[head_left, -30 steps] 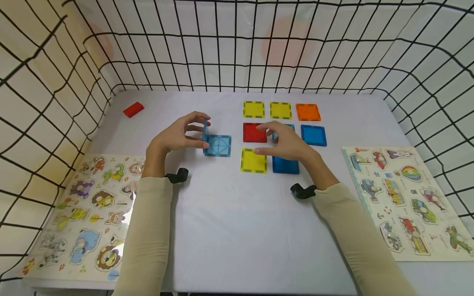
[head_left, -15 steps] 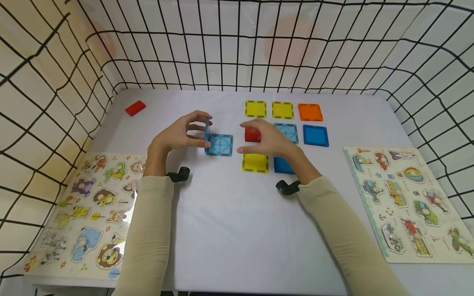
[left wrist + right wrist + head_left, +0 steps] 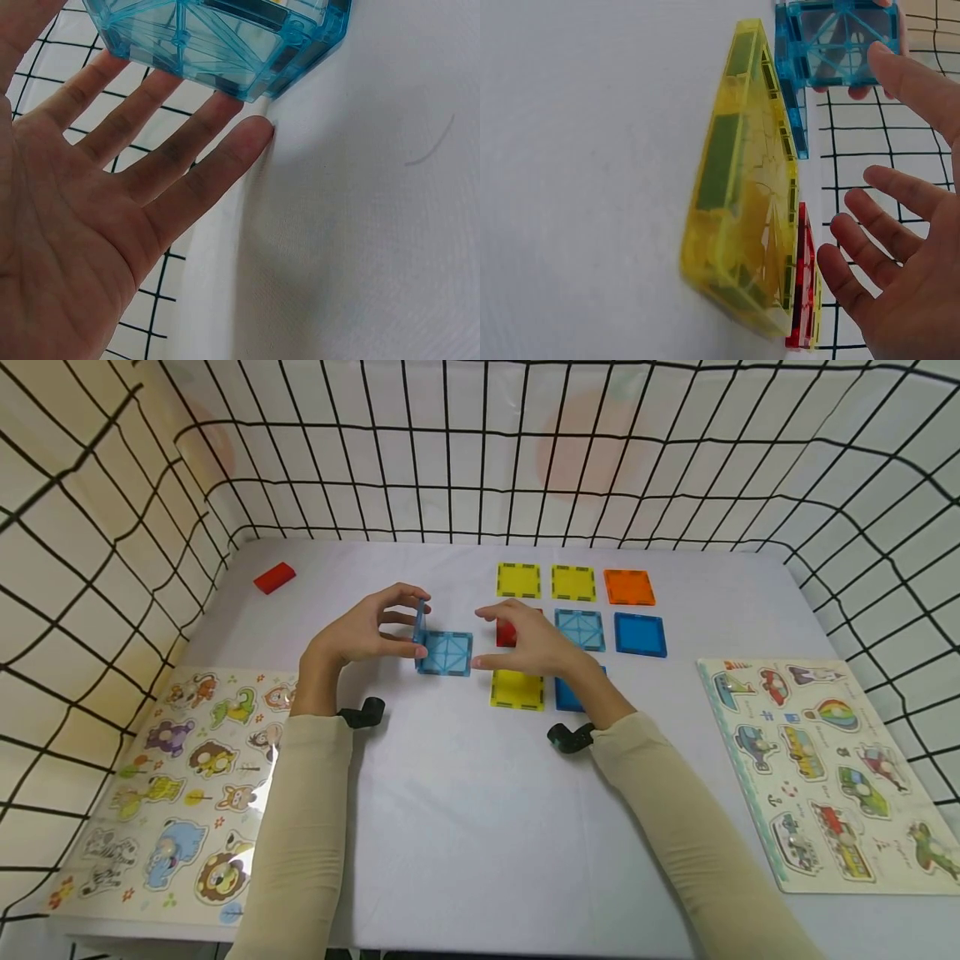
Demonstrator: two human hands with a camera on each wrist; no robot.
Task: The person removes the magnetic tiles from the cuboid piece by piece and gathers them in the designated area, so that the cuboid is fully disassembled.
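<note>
A light blue square magnetic tile point(image 3: 419, 623) stands upright at the left edge of a flat light blue tile point(image 3: 450, 654). My left hand point(image 3: 348, 631) holds the upright tile, thumb at its near edge and fingertips at its far edge. Spread open, my right hand point(image 3: 536, 642) holds nothing; its thumb and fingertips point left toward the flat tile's right side. Partly under this hand lies a red tile point(image 3: 505, 634). A yellow tile point(image 3: 516, 692) lies just in front of it. In the right wrist view that yellow tile point(image 3: 757, 172) fills the middle.
Behind lie two yellow tiles point(image 3: 518, 581) and an orange tile point(image 3: 630, 587). To the right are a light blue tile point(image 3: 581, 630) and dark blue tiles point(image 3: 640, 635). Animal point(image 3: 172, 810) and vehicle point(image 3: 825, 777) puzzle boards flank the table. A red block point(image 3: 274, 578) lies near the black grid fence point(image 3: 480, 490).
My right hand has moved left, from over the red and blue tiles to beside the flat light blue tile. My left hand stays on the upright tile.
</note>
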